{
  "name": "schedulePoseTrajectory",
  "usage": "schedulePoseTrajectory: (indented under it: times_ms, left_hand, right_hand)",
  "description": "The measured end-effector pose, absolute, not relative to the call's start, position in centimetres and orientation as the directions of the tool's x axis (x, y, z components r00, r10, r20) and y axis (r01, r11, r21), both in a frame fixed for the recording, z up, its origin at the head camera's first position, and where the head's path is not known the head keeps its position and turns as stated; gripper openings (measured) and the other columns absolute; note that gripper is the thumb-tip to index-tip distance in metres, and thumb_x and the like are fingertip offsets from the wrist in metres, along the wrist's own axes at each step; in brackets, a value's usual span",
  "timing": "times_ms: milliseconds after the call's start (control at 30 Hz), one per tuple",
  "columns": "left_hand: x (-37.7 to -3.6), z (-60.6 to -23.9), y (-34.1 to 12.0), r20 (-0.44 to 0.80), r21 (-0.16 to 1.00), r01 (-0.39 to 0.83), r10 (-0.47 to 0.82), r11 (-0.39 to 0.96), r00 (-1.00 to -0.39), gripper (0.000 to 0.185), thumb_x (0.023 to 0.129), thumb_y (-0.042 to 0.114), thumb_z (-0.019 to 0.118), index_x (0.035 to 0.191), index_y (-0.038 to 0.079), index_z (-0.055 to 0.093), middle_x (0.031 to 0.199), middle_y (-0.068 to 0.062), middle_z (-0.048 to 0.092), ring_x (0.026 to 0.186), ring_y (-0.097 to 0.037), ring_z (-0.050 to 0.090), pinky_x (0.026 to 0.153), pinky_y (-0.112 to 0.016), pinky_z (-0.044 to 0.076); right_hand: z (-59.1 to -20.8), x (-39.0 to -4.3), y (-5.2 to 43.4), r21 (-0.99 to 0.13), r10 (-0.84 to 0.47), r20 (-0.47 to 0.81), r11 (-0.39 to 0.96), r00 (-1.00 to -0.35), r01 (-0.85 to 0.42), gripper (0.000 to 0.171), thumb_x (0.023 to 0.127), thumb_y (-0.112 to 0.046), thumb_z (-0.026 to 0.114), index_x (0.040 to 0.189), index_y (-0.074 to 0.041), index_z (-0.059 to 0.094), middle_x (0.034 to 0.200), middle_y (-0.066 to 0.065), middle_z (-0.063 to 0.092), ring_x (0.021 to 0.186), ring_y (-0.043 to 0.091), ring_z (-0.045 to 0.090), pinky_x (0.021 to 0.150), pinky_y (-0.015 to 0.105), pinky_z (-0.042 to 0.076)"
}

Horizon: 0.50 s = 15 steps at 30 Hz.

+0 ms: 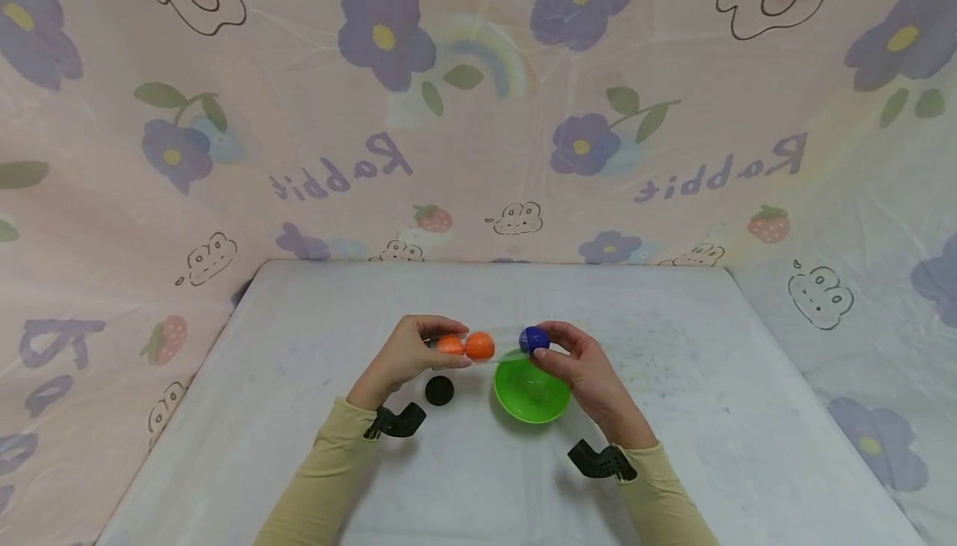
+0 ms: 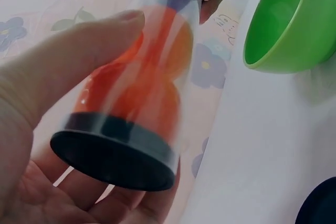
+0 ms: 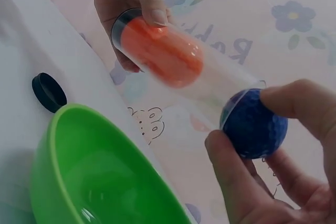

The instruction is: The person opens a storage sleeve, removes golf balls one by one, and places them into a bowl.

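Curled around a clear tube [image 2: 137,72] holding two orange balls [image 1: 469,346], left hand [image 1: 404,355] is gripping its black-capped end; right hand [image 1: 579,363] is pinching a blue ball [image 3: 254,124] at its open mouth.

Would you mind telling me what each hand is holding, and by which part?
The left hand grips the clear tube by its capped end. The right hand pinches the blue ball at the tube's open mouth.

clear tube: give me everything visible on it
The tube is clear plastic, held roughly level above the green bowl. A black cap closes its left end, gripped by the left hand. Two orange balls sit inside near that end. The other end is open, where the right hand pinches a blue ball at the mouth. A second black cap lies on the table.
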<state>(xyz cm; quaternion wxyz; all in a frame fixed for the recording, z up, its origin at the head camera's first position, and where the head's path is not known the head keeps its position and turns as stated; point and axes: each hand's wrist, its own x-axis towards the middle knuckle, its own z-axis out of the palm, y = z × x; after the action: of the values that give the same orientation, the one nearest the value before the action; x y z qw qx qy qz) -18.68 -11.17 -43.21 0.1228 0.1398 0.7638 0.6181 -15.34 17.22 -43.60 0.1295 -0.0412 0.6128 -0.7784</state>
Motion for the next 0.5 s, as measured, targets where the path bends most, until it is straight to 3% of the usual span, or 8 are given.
schedulePoseTrajectory:
  times_ms: [233, 500]
  left_hand:
    - [-18.62, -43.02, -11.52, -0.012, 0.982, 0.049, 0.319, 0.183, -0.948, 0.041, 0.068, 0.012, 0.088, 0.105, 0.008, 0.072, 0.103, -0.009, 0.066, 0.084, -0.024, 0.054, 0.058, -0.029, 0.048]
    - [-18.68, -42.58, -11.95, -0.016, 0.985, 0.040, 0.316, 0.169, -0.949, 0.043, 0.069, 0.010, 0.086, 0.108, 0.005, 0.070, 0.106, -0.012, 0.066, 0.085, -0.024, 0.054, 0.059, -0.032, 0.049]
  right_hand:
    - [-43.58, -15.40, 17.80, -0.979, -0.236, -0.069, -0.171, -0.969, 0.112, 0.048, 0.087, 0.002, 0.067, 0.129, 0.006, 0.044, 0.122, 0.017, 0.048, 0.102, 0.019, 0.061, 0.088, 0.035, 0.050]
    - [-43.93, -15.51, 18.23, -0.996, -0.298, -0.076, 0.062, -0.952, 0.060, 0.049, 0.086, -0.009, 0.072, 0.127, 0.003, 0.050, 0.124, 0.019, 0.055, 0.109, 0.026, 0.058, 0.088, 0.029, 0.049]
